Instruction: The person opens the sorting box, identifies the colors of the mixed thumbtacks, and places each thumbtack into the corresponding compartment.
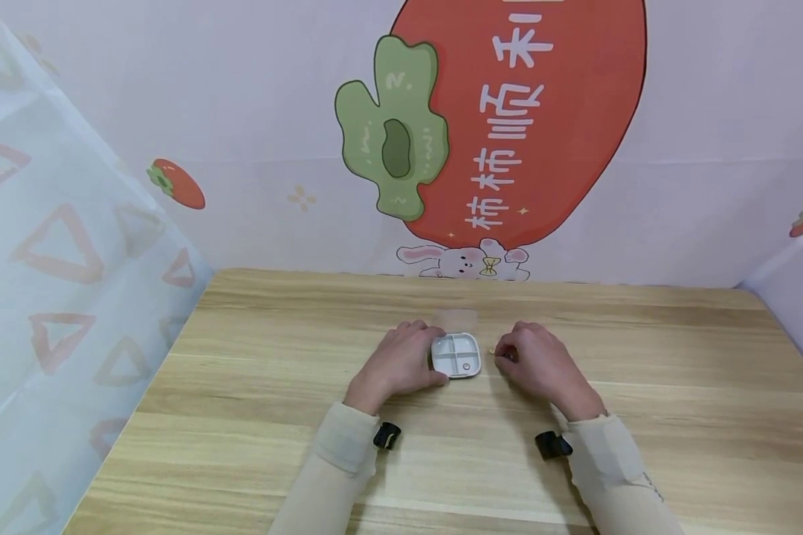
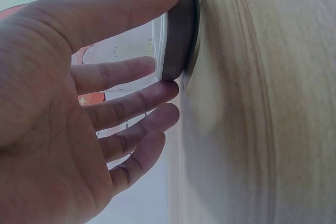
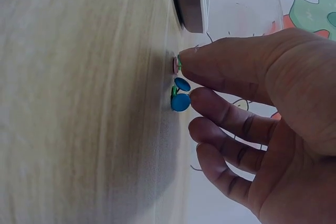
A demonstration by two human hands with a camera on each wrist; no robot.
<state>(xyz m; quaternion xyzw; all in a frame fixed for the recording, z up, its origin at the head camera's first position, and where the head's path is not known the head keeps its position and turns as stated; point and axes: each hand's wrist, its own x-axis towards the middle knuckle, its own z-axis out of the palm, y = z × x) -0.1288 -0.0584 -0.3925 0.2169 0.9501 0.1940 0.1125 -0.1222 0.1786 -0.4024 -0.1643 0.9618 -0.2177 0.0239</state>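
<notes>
A small pill box [image 1: 456, 355] with four white compartments and a brown-grey outside stands open on the table. My left hand [image 1: 404, 358] holds it from the left, thumb at the near side and fingers at the far side. One small round thing [image 1: 466, 366] lies in the near right compartment. To the right of the box, my right hand [image 1: 538, 360] pinches a pink-headed thumbtack [image 3: 176, 65] low over the table, its thumb tip at the pin; the index finger is mostly hidden. Two blue-headed thumbtacks [image 3: 180, 102] lie just below that thumb, close to the middle fingertip.
The box's clear lid [image 1: 456, 319] is folded back behind it. A wood-grain table [image 1: 274, 416] spreads around both hands. Printed cloth [image 1: 274, 134] hangs behind the table and along its left side. Each sleeve cuff has a black wrist camera [image 1: 552, 445] beside it.
</notes>
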